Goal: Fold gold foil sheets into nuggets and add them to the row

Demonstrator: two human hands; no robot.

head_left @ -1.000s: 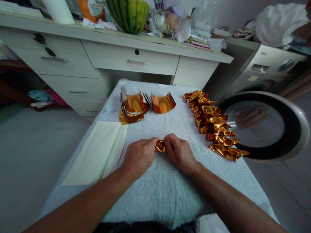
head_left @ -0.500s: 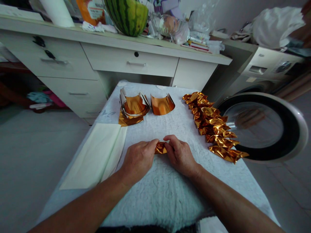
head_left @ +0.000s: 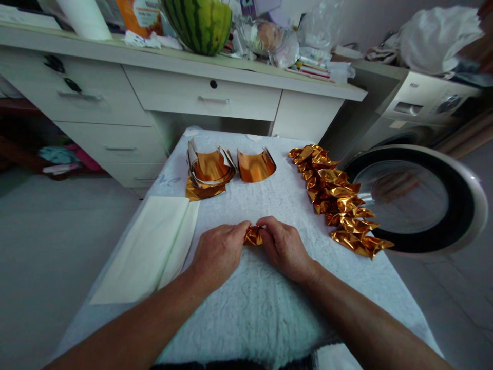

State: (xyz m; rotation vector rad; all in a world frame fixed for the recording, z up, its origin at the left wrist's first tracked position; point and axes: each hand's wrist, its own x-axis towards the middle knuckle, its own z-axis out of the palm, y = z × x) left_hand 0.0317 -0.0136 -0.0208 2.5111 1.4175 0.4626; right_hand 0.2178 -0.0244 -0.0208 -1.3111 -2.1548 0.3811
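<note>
A small crinkled piece of gold foil (head_left: 253, 236) is pinched between both hands over the cloth-covered table (head_left: 246, 318). My left hand (head_left: 219, 252) grips its left end, and my right hand (head_left: 284, 246) grips its right end with fingers closed. Beyond them lie two curled stacks of gold sheets, one at the left (head_left: 211, 167) with pale paper edges and one at the right (head_left: 256, 166). On the right of the table, several twisted gold foil pieces (head_left: 335, 195) form a slanting row. White folded paper (head_left: 144, 249) lies left of my left hand.
Behind the table stands a white desk (head_left: 215, 97) with drawers, holding a cut watermelon (head_left: 198, 25), a paper roll (head_left: 84, 18) and plastic bags (head_left: 265, 41). At the right, a washing machine's open round door (head_left: 473, 205) comes close to the table edge.
The fingers of my right hand have closed down onto the foil's right end. The view has shifted slightly; the other things lie as before.
</note>
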